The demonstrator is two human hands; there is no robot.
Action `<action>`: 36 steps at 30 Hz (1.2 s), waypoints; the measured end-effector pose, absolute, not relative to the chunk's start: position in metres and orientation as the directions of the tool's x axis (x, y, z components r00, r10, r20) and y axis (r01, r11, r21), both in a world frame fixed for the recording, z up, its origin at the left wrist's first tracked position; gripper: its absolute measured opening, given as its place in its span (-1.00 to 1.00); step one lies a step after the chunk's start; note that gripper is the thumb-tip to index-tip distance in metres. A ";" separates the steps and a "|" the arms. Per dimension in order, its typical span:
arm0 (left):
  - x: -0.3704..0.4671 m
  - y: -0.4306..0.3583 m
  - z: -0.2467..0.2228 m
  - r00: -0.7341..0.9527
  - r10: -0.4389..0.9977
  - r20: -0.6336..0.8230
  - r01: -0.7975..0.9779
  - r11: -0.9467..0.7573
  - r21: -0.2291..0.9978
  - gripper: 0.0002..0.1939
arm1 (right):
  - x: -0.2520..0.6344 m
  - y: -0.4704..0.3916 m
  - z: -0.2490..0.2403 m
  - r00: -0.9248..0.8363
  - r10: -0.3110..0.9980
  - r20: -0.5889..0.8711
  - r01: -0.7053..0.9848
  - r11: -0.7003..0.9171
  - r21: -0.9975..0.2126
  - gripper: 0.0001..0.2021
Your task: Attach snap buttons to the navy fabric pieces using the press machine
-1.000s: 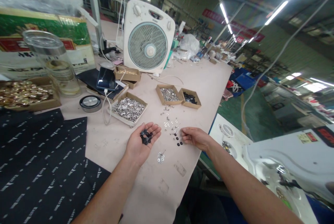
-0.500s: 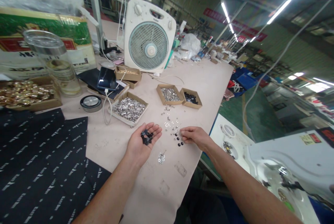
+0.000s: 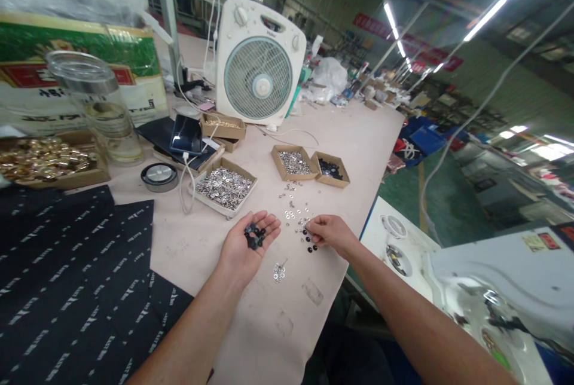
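Palm up over the table, my left hand [image 3: 244, 247] holds a small heap of black snap buttons [image 3: 255, 235], its fingers stretched out flat. My right hand [image 3: 329, 232] is closed in a pinch just above the tabletop; whatever its fingertips hold is too small to make out. Several loose black snap buttons [image 3: 310, 249] lie right beside those fingertips. Small silver snap parts [image 3: 290, 214] are scattered beyond them, and a little cluster of silver rings [image 3: 278, 273] lies between my forearms.
Cardboard trays of silver parts [image 3: 256, 180] and black parts [image 3: 347, 180] stand farther back, before a box fan [image 3: 296, 62]. Printed black fabric [image 3: 67, 277] covers the left side. A glass bottle [image 3: 107, 116] stands behind. White machinery [image 3: 502, 265] is beyond the table's right edge.
My right hand has shifted slightly left toward the loose black buttons, its fingers still pinched. My left hand keeps its place over the table with the black buttons; the whole view has shifted a little.
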State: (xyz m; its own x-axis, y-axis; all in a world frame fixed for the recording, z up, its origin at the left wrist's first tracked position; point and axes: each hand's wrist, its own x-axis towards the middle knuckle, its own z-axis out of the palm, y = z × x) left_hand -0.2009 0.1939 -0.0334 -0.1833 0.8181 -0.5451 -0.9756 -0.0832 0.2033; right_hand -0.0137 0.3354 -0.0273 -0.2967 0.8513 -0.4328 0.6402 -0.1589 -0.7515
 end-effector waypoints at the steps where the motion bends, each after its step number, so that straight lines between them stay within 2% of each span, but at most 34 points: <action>1: -0.201 0.194 -0.034 -0.184 0.821 -0.541 -0.975 -0.083 0.206 -0.79 | -0.014 0.335 -0.028 -0.290 0.855 -0.430 0.651 -0.153 -0.743 -0.86; 7: -0.201 0.194 -0.036 -0.179 0.826 -0.534 -0.975 -0.077 0.208 -0.81 | -0.015 0.338 -0.035 -0.246 0.878 -0.410 0.697 -0.134 -0.705 -0.81; 12: -0.201 0.193 -0.034 -0.183 0.827 -0.532 -0.975 -0.085 0.203 -0.80 | -0.016 0.337 -0.032 -0.254 0.870 -0.422 0.691 -0.142 -0.709 -0.78; 18: -0.201 0.194 -0.036 -0.189 0.826 -0.532 -0.974 -0.088 0.208 -0.81 | -0.017 0.333 -0.030 -0.255 0.895 -0.365 0.685 -0.099 -0.722 -0.80; 21: -0.201 0.193 -0.036 -0.189 0.826 -0.531 -0.973 -0.086 0.212 -0.81 | -0.012 0.334 -0.027 -0.253 0.868 -0.427 0.595 -0.209 -0.777 -0.82; 24: -0.201 0.193 -0.035 -0.192 0.828 -0.527 -0.972 -0.086 0.218 -0.81 | -0.003 0.338 -0.023 -0.275 0.820 -0.501 0.419 -0.367 -0.831 -0.90; 27: -0.200 0.192 -0.034 -0.186 0.823 -0.536 -0.973 -0.080 0.215 -0.80 | 0.007 0.342 -0.020 -0.291 0.797 -0.529 0.294 -0.452 -0.842 -0.81; 29: -0.200 0.192 -0.034 -0.187 0.821 -0.540 -0.973 -0.079 0.216 -0.80 | 0.011 0.343 -0.020 -0.291 0.802 -0.521 0.276 -0.451 -0.849 -0.78; 36: -0.201 0.193 -0.035 -0.186 0.830 -0.526 -0.973 -0.079 0.219 -0.81 | 0.007 0.343 -0.023 -0.276 0.852 -0.444 0.338 -0.347 -0.875 -0.83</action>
State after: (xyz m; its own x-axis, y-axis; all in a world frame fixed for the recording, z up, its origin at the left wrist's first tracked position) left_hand -0.2009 0.1926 -0.0353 -0.1855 0.8302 -0.5256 -0.9725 -0.0786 0.2191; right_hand 0.0071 0.3432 -0.0232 -0.2756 0.8524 -0.4443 0.3377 -0.3469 -0.8750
